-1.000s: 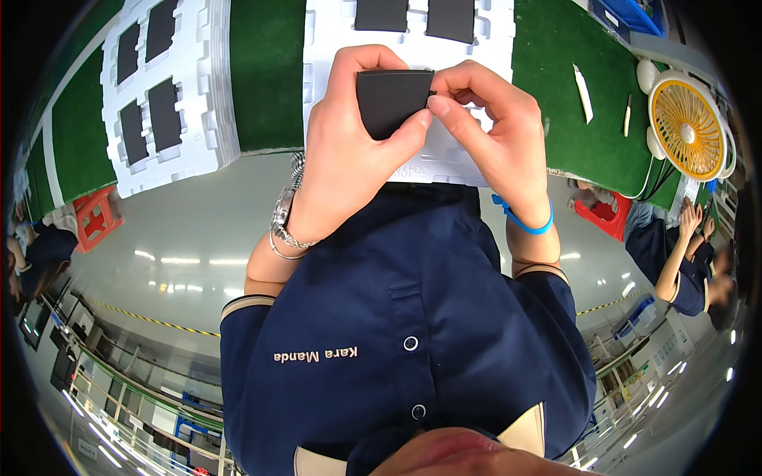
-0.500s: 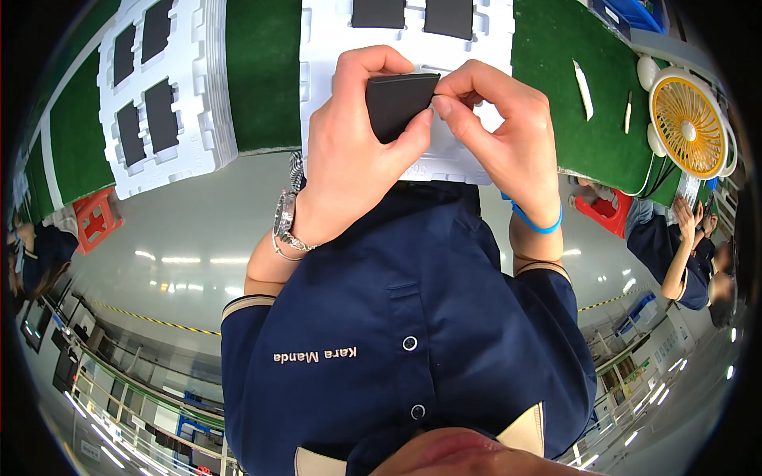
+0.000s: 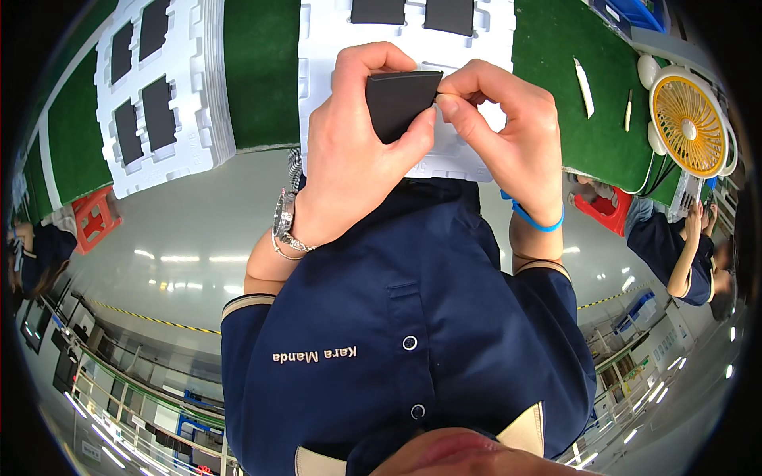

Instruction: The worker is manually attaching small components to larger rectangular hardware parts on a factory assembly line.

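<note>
A flat black rectangular piece (image 3: 399, 101) is tilted up above the white moulded tray (image 3: 325, 59) in front of me. My left hand (image 3: 357, 131) grips it, fingers behind the far left side and thumb along the near right edge. At the piece's right edge, my right hand (image 3: 508, 119) is closed in a pinch of thumb and forefinger; whatever lies between those fingertips is too small to make out. Two more black pieces, one of them at the far right of the tray (image 3: 449, 16), lie in its recesses.
To the left stands a stack of white trays (image 3: 186, 151) holding several black pieces (image 3: 159, 113). On the green mat (image 3: 548, 87) at right lie a white-handled cutter (image 3: 584, 89) and a thin tool (image 3: 628, 111). Beyond them is a yellow-and-white fan (image 3: 689, 127); a co-worker (image 3: 675, 254) sits at far right.
My right pinching fingers have shifted very slightly right and stay at the piece's edge. The left hand holds the piece almost unmoved. The co-worker's hands at far right have moved.
</note>
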{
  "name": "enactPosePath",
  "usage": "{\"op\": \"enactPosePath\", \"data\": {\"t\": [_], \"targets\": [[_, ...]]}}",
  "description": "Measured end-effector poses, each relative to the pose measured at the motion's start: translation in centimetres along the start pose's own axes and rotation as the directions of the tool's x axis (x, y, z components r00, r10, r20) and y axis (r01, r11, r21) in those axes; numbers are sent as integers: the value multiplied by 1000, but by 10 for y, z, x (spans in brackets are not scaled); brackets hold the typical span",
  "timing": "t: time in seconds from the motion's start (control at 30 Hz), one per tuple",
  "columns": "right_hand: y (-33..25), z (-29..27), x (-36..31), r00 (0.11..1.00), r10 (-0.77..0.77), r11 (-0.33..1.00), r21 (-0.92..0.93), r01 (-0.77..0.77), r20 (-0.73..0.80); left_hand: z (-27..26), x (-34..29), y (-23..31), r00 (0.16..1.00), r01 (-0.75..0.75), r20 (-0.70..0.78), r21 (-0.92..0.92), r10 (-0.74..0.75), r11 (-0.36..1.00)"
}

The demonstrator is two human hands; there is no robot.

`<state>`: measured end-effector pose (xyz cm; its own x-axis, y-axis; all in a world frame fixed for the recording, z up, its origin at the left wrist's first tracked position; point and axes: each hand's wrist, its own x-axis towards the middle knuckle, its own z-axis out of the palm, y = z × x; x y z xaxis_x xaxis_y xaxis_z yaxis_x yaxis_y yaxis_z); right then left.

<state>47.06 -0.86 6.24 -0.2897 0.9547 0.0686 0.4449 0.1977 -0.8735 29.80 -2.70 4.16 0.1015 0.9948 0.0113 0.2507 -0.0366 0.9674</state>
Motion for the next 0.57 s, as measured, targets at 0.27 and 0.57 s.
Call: {"op": "enactPosePath", "data": {"t": [0.27, 0.57], "targets": [[0, 4, 1, 999, -2, 1000, 10, 3, -44, 4, 2, -2, 994, -110, -18, 48, 111, 993], [8, 10, 3, 994, 52, 987, 158, -36, -95, 0, 5, -2, 993, -102, -53, 92, 107, 991]]}}
